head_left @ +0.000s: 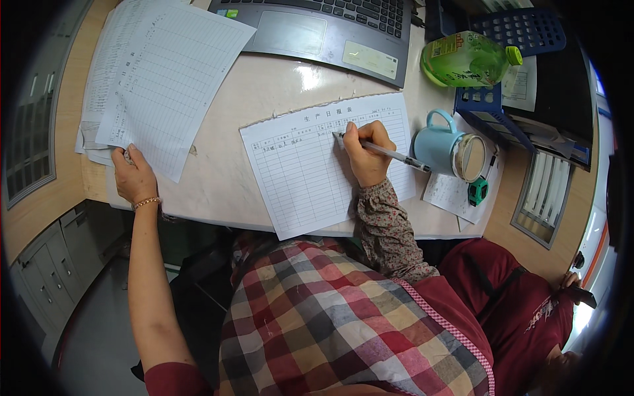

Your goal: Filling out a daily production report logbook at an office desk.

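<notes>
A printed table form (300, 178) lies slightly turned on the desk, with a few handwritten entries in its top rows. My right hand (370, 153) rests on it, closed around a clear-barrelled pen (403, 158) whose tip is at the upper rows. Off to the left, my left hand (135, 175) pinches the lower edge of a gridded sheet (178, 72), between thumb and fingers. That sheet overlaps further printed papers (109, 86) at the desk's left side.
A laptop (290, 33) stands at the back. On the right are a green bottle (465, 59), a light blue mug (436, 148), blue plastic baskets (518, 30) and a green tape measure (477, 191) on papers. Another person in dark red (508, 290) is close by at lower right.
</notes>
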`<state>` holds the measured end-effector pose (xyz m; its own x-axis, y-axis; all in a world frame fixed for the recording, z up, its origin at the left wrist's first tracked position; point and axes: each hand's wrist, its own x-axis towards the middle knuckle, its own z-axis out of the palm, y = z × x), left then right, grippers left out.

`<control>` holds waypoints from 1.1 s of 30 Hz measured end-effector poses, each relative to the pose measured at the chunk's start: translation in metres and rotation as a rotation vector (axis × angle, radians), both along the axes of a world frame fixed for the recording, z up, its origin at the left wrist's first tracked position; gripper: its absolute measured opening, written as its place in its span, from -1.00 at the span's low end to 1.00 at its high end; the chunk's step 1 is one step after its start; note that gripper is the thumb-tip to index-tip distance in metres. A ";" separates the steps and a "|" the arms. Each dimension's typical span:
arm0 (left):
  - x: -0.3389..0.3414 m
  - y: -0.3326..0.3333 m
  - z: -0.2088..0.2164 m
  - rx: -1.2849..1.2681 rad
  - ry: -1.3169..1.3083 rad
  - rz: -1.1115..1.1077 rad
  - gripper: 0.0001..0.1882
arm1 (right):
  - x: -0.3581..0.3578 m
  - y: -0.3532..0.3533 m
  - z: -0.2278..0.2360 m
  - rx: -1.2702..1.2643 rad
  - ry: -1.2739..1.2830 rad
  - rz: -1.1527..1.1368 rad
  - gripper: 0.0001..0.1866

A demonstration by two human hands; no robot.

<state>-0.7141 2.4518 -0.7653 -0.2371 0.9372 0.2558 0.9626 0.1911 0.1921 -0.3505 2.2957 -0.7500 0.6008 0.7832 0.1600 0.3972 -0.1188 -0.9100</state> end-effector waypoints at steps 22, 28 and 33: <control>0.000 -0.001 -0.006 0.017 -0.010 -0.012 -0.69 | 0.002 -0.003 -0.013 0.018 0.017 -0.037 -0.69; 0.004 -0.008 0.001 0.010 -0.008 -0.007 -0.68 | 0.005 -0.011 -0.011 0.114 0.175 -0.128 -0.73; 0.007 -0.016 0.008 -0.001 -0.004 -0.005 -0.68 | 0.023 -0.031 0.010 0.335 0.386 -0.179 -0.77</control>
<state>-0.7073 2.4356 -0.7571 -0.2338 0.9386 0.2538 0.9627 0.1868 0.1958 -0.3274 2.2651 -0.7396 0.7849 0.6071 0.1241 0.0263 0.1674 -0.9855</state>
